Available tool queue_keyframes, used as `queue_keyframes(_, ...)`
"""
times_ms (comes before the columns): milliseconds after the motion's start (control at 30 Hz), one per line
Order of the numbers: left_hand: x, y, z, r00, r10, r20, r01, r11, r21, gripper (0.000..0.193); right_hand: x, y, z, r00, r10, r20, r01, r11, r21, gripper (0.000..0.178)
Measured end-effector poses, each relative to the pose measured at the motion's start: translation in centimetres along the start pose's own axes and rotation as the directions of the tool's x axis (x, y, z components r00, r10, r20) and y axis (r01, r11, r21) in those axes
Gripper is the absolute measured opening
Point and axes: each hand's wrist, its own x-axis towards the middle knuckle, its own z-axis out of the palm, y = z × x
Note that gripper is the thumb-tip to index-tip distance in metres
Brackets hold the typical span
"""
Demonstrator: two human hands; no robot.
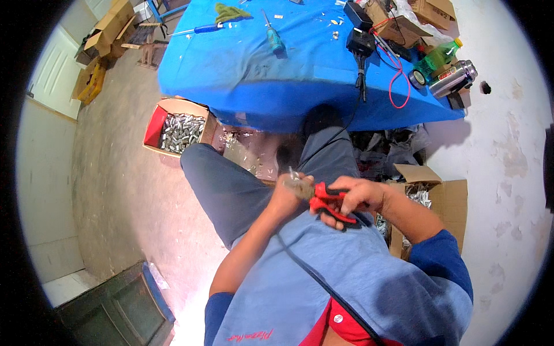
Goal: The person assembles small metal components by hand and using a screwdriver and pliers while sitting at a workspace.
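My right hand (365, 195) is wrapped round the red and black handles of a pair of pliers (321, 205), held above my lap. The grey jaws point left and reach my left hand (284, 197). That hand is closed, its fingers pinching a small shiny metal piece (293, 172) which sticks up beside the jaws. Part of the piece is hidden by the fingers and the plier head, so I cannot tell whether the jaws bite on it.
A box (151, 135) of small metal cylinders stands left of my knee. Another carton (450, 210) with metal parts sits at my right. Ahead, the blue-covered table (248, 69) bears a screwdriver (273, 38), black power adapters (360, 41), a green bottle (437, 57) and a steel flask (453, 79).
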Motion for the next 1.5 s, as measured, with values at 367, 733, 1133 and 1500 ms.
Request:
queue_keyframes(367, -0.5, 0.0, -0.9, 0.968, -0.197, 0.154, 0.25, 0.785, -0.567, 0.034, -1.0, -0.6, -1.0, 0.856, -0.233, -0.462, -0.248, 0.6, -0.761, 0.055)
queue_keyframes(733, -0.6, 1.0, -0.6, 0.954, -0.188, 0.232, 0.274, 0.862, -0.426, 0.02, -1.1, -2.2, -0.4, 0.893, -0.351, -0.28, -0.279, 0.053, -0.959, 0.064)
queue_keyframes(1133, -0.5, 1.0, -0.7, 0.948, -0.182, 0.262, 0.275, 0.882, -0.383, 0.018, -0.8, -1.7, -0.1, 0.893, -0.369, -0.257, -0.328, -0.146, -0.933, 0.056)
queue_keyframes(1500, -0.5, 1.7, -0.3, 0.955, -0.21, 0.208, 0.269, 0.909, -0.319, 0.013, -0.9, -0.9, -1.1, 0.883, -0.407, -0.232, -0.312, -0.142, -0.939, 0.058)
